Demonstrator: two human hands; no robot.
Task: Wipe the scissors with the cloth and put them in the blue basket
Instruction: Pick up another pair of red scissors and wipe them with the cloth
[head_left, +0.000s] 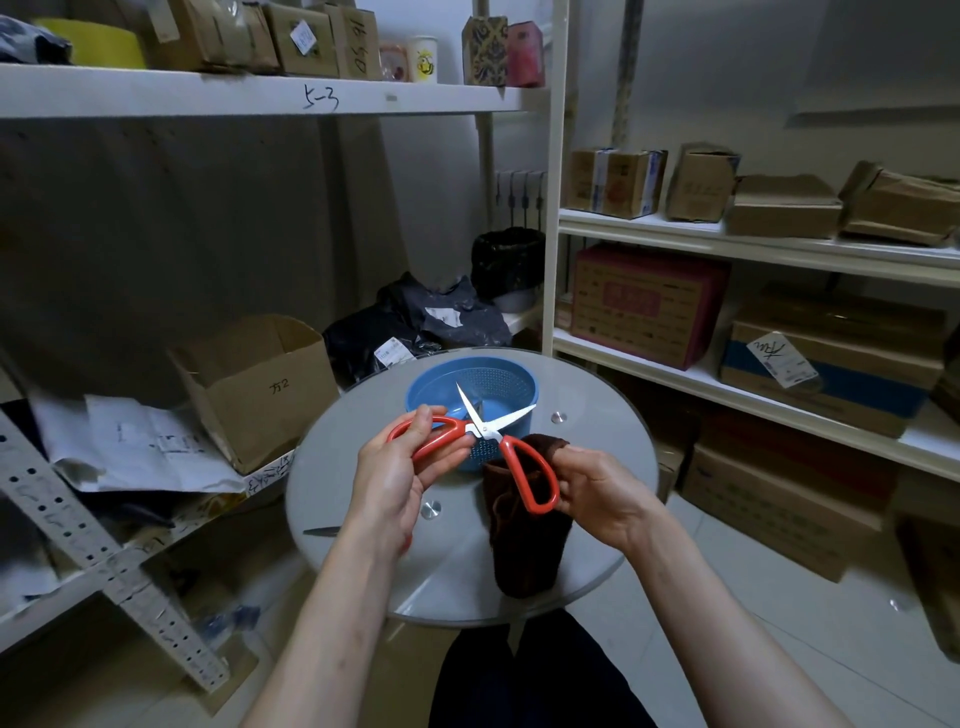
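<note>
Storeroom with shelving on both sides and a round glass table (587, 395) in the middle, its near edge just over the person's lap. Far left: a low shelf with papers and an open cardboard box (260, 395), just beside the table's left rim, so it's tight on that side. A thin dark object (320, 531) lies at the left rim; can't tell what it is.

The left hand (400, 467) is raised over the table, thumb and fingers pinching 1 red handle loop of the scissors (485, 430). The scissors are held in the air and spread wide into an X. The 2 blades point away from the person. 1 tip aims up and left and the other aims right, both over the blue basket (498, 376). The handles trail back toward the person, 1 left and 1 lower right. The basket sits on the far middle of the table, right behind the hands.

The brown cloth (524, 551) hangs under the 2nd loop, and its lower end reaches the glass near the front edge. The right hand (597, 493) has its fingers curled, grasping the cloth's top with that loop against it. There is bare glass right of the basket and 2 metal studs show. Tiled floor lies between the table and the right shelves (675, 364) stacked with boxes, which stand well apart.
</note>
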